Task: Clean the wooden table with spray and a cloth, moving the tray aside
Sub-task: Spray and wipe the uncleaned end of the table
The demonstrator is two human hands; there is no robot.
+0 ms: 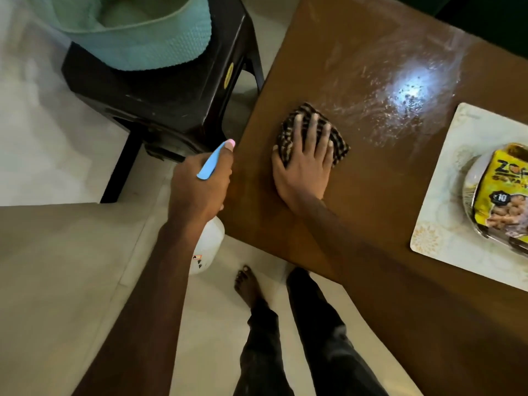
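**A:** Head view: what takes up the most room?

**B:** A brown wooden table (pixel 371 201) fills the right half of the frame. Wet streaks (pixel 400 92) shine at its upper right.

**A:** And the tray?

**B:** A pale patterned rectangular tray (pixel 440 224) lies on the table at the right edge, cut off by the frame and carrying a yellow snack packet (pixel 503 195).

**A:** Which hand is nearer to it?

**B:** The right hand (pixel 303 167). Its fingers are straight, pressing a dark-and-cream checked cloth (pixel 288 132) flat at centre. The streaks lie up and right of the cloth, with the tray further right and well apart.

**A:** And the left hand (pixel 200 184)?

**B:** It is curled round a white spray bottle with a blue trigger (pixel 207 244), left of the table's edge. Wiping probably heads up and right.
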